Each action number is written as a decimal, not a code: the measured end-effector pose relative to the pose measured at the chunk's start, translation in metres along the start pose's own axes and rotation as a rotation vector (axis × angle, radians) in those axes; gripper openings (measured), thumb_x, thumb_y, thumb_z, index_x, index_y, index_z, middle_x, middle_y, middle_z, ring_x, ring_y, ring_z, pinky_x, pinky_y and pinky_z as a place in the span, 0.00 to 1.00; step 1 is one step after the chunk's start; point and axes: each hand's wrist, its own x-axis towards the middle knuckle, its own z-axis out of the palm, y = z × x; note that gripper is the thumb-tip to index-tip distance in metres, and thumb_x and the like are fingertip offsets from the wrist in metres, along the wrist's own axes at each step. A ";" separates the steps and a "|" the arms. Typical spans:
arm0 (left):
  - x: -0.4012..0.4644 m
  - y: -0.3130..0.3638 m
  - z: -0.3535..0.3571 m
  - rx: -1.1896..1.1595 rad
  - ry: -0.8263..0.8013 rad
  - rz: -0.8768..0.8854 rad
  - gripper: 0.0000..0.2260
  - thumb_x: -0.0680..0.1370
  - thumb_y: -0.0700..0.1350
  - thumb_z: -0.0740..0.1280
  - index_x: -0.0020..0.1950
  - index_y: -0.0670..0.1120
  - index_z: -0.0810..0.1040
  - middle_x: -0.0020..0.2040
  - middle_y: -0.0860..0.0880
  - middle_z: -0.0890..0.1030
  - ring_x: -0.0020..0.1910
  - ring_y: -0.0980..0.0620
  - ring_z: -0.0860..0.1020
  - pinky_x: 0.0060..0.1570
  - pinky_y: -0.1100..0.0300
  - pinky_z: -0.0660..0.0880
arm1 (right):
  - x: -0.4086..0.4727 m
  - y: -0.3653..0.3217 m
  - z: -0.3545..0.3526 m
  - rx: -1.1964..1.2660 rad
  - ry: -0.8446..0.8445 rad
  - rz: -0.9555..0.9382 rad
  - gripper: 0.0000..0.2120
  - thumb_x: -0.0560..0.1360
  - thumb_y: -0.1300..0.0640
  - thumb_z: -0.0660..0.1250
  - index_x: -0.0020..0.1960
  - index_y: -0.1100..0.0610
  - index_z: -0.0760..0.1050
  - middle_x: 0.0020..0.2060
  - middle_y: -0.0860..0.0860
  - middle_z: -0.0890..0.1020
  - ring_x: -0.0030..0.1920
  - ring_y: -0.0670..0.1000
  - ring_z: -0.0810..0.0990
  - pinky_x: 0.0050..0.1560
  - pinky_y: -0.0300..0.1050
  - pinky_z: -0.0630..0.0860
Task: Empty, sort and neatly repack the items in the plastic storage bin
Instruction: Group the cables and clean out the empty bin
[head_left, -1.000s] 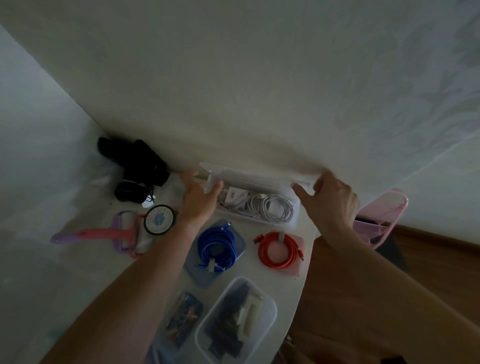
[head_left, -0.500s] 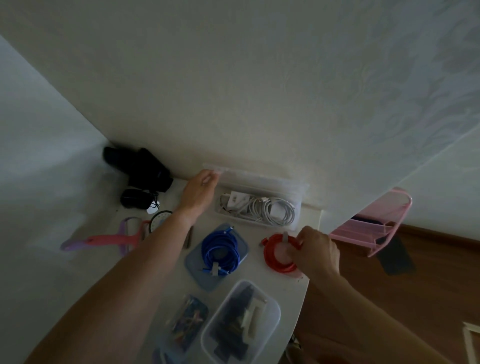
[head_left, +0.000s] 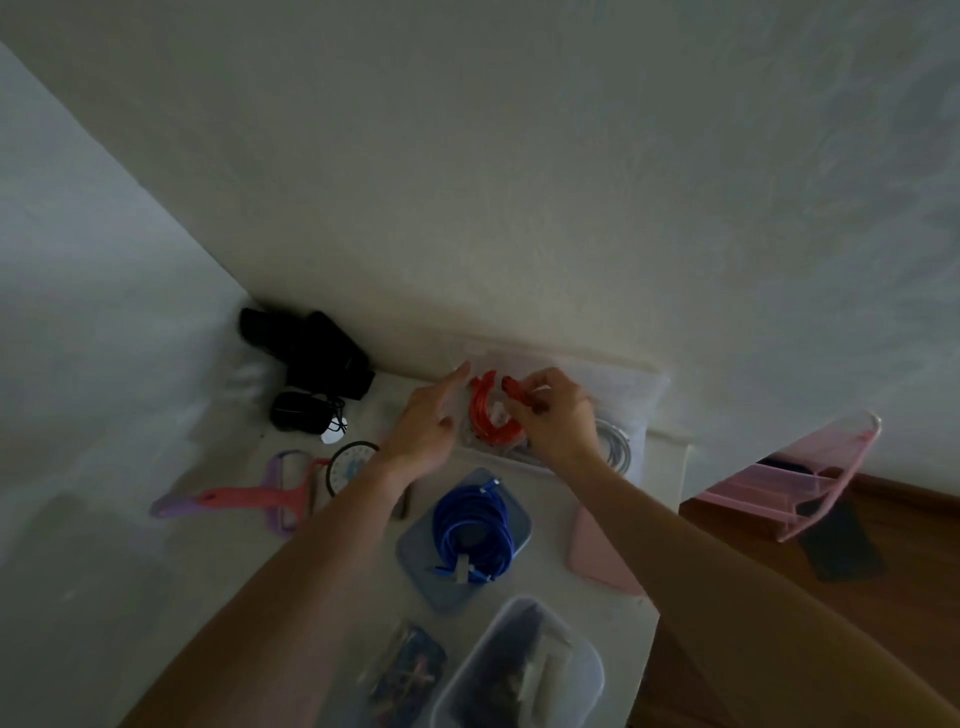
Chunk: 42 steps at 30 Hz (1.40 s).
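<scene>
Now Packing the Red Cable

Over the white table (head_left: 660, 467), the clear plastic storage bin (head_left: 636, 395) sits against the wall. My right hand (head_left: 558, 421) pinches the coiled red cable (head_left: 485, 415) above it; my left hand (head_left: 423, 426) hovers released. Loose loops could spring open and snag the rim.

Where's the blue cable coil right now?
Head view: the blue cable coil lies on a blue-grey lid mid-table, between both forearms, left of the pink case.
</scene>
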 end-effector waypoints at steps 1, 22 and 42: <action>0.001 -0.003 0.001 0.015 0.000 0.006 0.32 0.81 0.33 0.57 0.79 0.61 0.57 0.77 0.47 0.61 0.76 0.48 0.64 0.74 0.51 0.64 | 0.004 0.006 0.006 -0.060 -0.025 -0.009 0.08 0.71 0.53 0.76 0.48 0.51 0.80 0.41 0.47 0.86 0.41 0.44 0.84 0.43 0.43 0.82; -0.006 -0.009 0.010 0.362 0.099 0.227 0.37 0.80 0.32 0.57 0.79 0.64 0.49 0.71 0.45 0.68 0.66 0.43 0.67 0.62 0.48 0.72 | -0.087 0.007 0.007 -0.615 -0.292 -0.099 0.27 0.68 0.33 0.69 0.59 0.49 0.72 0.50 0.45 0.80 0.47 0.50 0.81 0.45 0.47 0.80; 0.000 -0.007 0.007 -0.020 0.161 0.132 0.21 0.86 0.43 0.53 0.78 0.57 0.63 0.74 0.48 0.70 0.70 0.53 0.70 0.66 0.63 0.66 | -0.017 -0.009 0.008 -0.278 0.168 -0.105 0.15 0.67 0.60 0.74 0.53 0.57 0.79 0.48 0.53 0.82 0.43 0.55 0.81 0.40 0.47 0.77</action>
